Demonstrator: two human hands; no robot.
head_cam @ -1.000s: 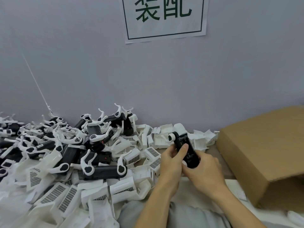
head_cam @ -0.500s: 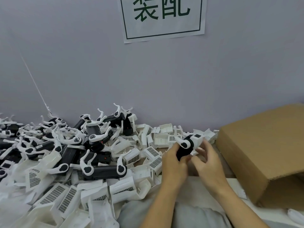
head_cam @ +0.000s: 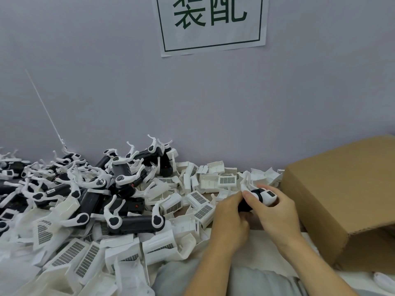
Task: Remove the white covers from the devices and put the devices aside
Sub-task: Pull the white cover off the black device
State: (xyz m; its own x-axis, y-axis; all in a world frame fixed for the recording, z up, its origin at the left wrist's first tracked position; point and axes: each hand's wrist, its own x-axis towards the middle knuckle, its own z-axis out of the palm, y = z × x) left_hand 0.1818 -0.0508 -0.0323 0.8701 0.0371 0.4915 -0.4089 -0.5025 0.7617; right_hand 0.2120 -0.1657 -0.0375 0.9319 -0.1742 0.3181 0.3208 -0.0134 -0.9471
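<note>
Rear wall point(head_cam: 106, 82): plain, pale grey-lilac, evenly lit, no shadows of note. White paper sign point(head_cam: 211, 24) fixed to wall at top centre, green border, two large green characters, upper part cut off by frame edge. Thin white line point(head_cam: 46, 110) runs diagonally across wall at left. Counter point(head_cam: 215, 196) abuts wall.

Bench point(head_cam: 213, 196) set against wall; brown top shows only in gaps. Left: heap of black devices point(head_cam: 89, 189) with white arms. Centre and front: loose white covers point(head_cam: 201, 210). Right: cardboard box point(head_cam: 342, 193).
</note>
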